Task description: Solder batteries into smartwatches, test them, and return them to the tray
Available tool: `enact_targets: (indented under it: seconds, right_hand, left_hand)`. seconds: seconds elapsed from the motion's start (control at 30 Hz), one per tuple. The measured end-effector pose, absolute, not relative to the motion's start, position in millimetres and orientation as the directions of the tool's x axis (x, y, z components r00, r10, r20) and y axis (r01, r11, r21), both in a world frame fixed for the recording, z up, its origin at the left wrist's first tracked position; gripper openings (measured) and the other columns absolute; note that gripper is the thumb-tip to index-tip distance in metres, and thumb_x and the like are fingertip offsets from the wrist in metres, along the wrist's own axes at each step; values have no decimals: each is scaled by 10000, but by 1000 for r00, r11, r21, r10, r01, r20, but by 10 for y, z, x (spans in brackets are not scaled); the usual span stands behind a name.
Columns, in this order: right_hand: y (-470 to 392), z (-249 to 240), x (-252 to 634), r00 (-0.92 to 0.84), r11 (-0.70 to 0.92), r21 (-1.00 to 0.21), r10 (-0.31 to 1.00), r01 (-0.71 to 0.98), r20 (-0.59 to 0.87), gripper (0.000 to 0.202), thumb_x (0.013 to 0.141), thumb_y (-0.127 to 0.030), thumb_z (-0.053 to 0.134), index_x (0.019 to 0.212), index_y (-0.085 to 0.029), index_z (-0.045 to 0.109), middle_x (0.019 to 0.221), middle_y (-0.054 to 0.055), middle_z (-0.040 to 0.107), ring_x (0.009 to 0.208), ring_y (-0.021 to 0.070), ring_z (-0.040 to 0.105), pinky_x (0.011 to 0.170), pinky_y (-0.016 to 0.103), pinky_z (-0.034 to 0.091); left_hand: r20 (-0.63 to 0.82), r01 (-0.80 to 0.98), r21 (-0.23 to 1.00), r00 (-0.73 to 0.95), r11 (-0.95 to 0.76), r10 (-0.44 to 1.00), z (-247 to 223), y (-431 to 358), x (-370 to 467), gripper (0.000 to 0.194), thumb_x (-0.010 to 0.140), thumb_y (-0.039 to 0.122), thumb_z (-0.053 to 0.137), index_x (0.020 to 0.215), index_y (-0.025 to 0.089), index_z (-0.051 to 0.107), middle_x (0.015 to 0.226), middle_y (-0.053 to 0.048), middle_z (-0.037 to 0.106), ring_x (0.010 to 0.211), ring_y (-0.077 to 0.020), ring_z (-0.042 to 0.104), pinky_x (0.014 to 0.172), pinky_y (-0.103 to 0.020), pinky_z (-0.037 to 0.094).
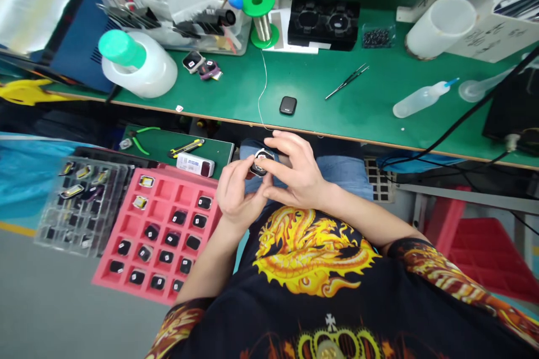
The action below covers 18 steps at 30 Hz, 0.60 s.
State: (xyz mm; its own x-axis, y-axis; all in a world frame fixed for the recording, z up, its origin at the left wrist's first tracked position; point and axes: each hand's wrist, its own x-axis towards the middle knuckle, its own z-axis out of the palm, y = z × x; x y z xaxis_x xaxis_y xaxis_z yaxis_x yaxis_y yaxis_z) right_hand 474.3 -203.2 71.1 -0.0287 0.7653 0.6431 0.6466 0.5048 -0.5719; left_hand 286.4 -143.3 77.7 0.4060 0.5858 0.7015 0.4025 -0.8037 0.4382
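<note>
Held above the lap, just off the edge of the green table (202,98), a small watch (264,153) sits between a worker's two hands. The left hand (238,188) pinches its near side; the right hand (297,171) lays a curled index finger over it, other fingers half spread, and whether its thumb grips the watch too cannot be told. With only fingertips seen on so small a thing, a slip could drop it to the lap or the floor. A thin wire (265,81) hangs from a spool (263,28) to the table edge near the right hand, where a sweep of the fingers could snag it. The left forearm crosses the corner of a red tray (154,193) filled with more watches (172,239); a careless elbow could jolt it and shake pieces loose.

Much stays out of sight. Fingers cover most of the watch, its inside and underside included, and any smaller part in the grip would be hidden. The wire's lower end is lost beside the right hand. The forearm masks part of the tray, what supports it is unclear, and the stickers on its pieces are too small to read.
</note>
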Motion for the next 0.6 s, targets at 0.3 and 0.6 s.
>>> enact_targets:
  seconds: [0.3, 0.6]
  right_hand:
    - [-2045, 746, 4780, 111, 491, -626, 727, 606, 677, 467, 970, -560, 740, 1370, -331, 666, 1512, 134, 581, 1470, 385, 559, 1215, 645, 477]
    - [-2050, 740, 4778, 96, 505, -610, 717, 611, 690, 444, 954, -548, 759, 1333, -332, 674, 1502, 129, 586, 1448, 370, 579, 1193, 630, 498]
  left_hand:
    - [689, 463, 422, 396, -780, 607, 828, -1440, 2872, 526, 893, 233, 872, 1385, 198, 689, 1076, -97, 773, 874, -219, 711, 809, -392, 627]
    - [692, 465, 416, 396, -782, 603, 819, -1441, 2868, 543, 887, 227, 872, 1398, 205, 688, 1079, -90, 773, 869, -218, 707, 817, -392, 614]
